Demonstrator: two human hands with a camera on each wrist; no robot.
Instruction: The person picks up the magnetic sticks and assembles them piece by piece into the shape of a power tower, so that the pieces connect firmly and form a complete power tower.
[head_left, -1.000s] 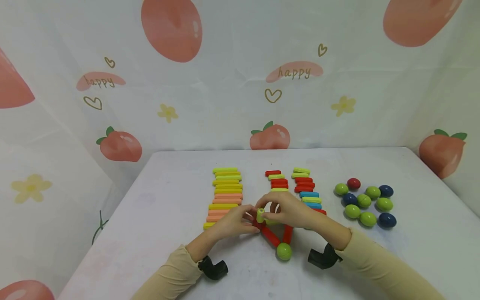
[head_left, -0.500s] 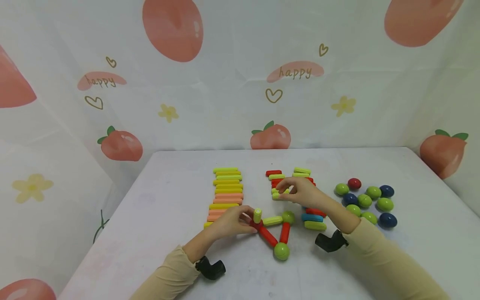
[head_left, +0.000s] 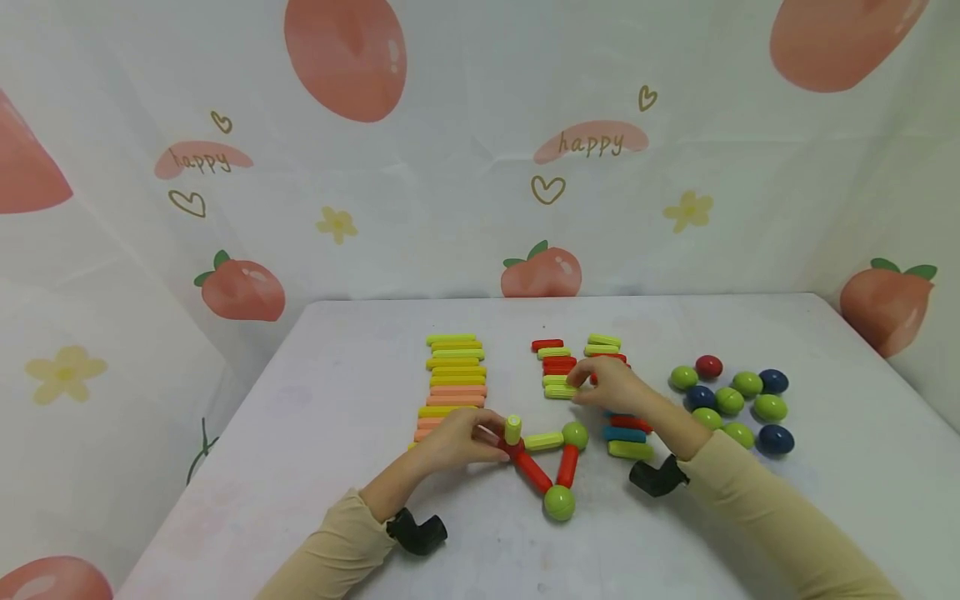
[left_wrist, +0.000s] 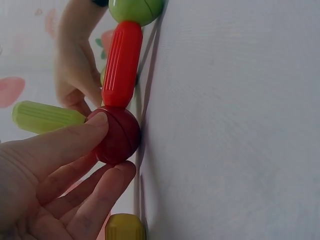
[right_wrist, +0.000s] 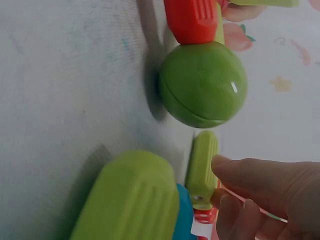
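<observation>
White counter (head_left: pixel 525 562) is carrying sticks (head_left: pixel 457 372) in rows, likely for easy picking. Left hand (head_left: pixel 459 439) is pinching the dark red ball (left_wrist: pixel 120 137) of the triangle frame (head_left: pixel 533 472), probably steadying it. Right hand (head_left: pixel 615 386) is straddling the middle row's nearest lime stick (right_wrist: pixel 201 165); can't tell if gripping.

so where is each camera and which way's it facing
Head: worn on head, facing forward-down to table; left grip, right grip, sleeves show.
Left wrist: worn there, facing red ball; left grip pinches it, right grip behind.
Right wrist: worn there, facing green ball; right grip's fingers show.
Head and left wrist share the red ball.
</observation>
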